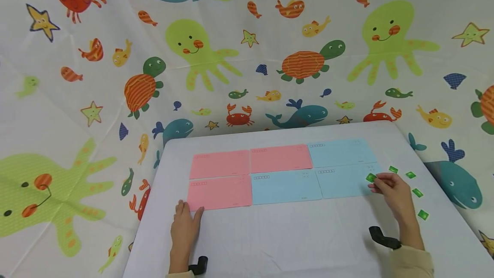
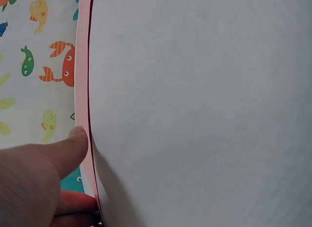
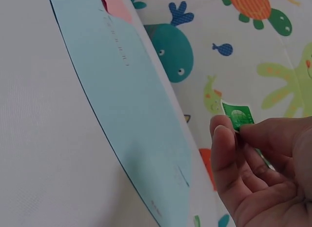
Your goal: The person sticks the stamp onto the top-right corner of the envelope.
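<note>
In the head view, my right hand (image 1: 395,194) pinches a small green stamp (image 1: 371,177) between thumb and fingers, over the right end of the lower right blue envelope (image 1: 343,183). The right wrist view shows the stamp (image 3: 239,115) upright at the fingertips, apart from the paper. My left hand (image 1: 185,226) rests at the lower left corner of the front pink envelope (image 1: 220,194), thumb on its near edge and fingers at its left side. Three pink and three blue envelopes lie in two rows, printed with small boxes at upper left.
Several loose green stamps, one of them a stamp (image 1: 417,192) beside my right wrist, lie right of the envelopes. The white table (image 1: 278,239) carries everything. Behind it hangs a cloth (image 1: 247,63) printed with sea animals.
</note>
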{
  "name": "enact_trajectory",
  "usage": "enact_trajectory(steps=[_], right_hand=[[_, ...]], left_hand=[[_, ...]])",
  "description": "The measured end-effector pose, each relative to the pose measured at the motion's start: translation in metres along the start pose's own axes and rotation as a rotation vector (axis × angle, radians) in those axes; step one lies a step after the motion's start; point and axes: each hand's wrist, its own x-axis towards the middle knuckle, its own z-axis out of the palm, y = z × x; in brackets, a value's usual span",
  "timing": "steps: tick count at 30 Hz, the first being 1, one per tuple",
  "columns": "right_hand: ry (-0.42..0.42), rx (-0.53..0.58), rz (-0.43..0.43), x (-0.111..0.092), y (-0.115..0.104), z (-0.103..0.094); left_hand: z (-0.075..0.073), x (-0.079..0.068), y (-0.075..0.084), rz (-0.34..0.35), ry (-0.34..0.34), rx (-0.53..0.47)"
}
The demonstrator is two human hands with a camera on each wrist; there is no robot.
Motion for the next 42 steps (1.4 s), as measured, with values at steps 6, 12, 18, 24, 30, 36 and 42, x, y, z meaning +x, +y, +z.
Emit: enact_trajectory(steps=[6,12,18,24,30,36,42], right_hand=[[-0.008,-0.018,-0.007,0.002,-0.004,0.006],[-0.025,0.01,-0.032,0.004,-0.01,0.013],[-0.057,0.072,-0.073,0.006,-0.017,0.022],[-0.054,0.034,-0.103,0.005,-0.021,0.029],[-0.056,0.031,-0.146,0.008,-0.026,0.038],[-0.071,0.077,-0.149,0.008,-0.031,0.047],[-0.063,0.091,-0.146,0.007,-0.037,0.058]], left_hand=[[0.003,0.0,0.001,-0.019,0.008,-0.013],[0.004,0.003,-0.001,-0.024,0.008,-0.02],[0.004,0.005,-0.001,-0.021,0.009,-0.02],[0.004,0.004,0.0,-0.038,0.001,-0.027],[0.002,0.004,0.001,-0.049,0.003,-0.031],[0.001,0.004,0.001,-0.055,0.0,-0.043],[0.003,0.004,0.001,-0.05,0.002,-0.038]])
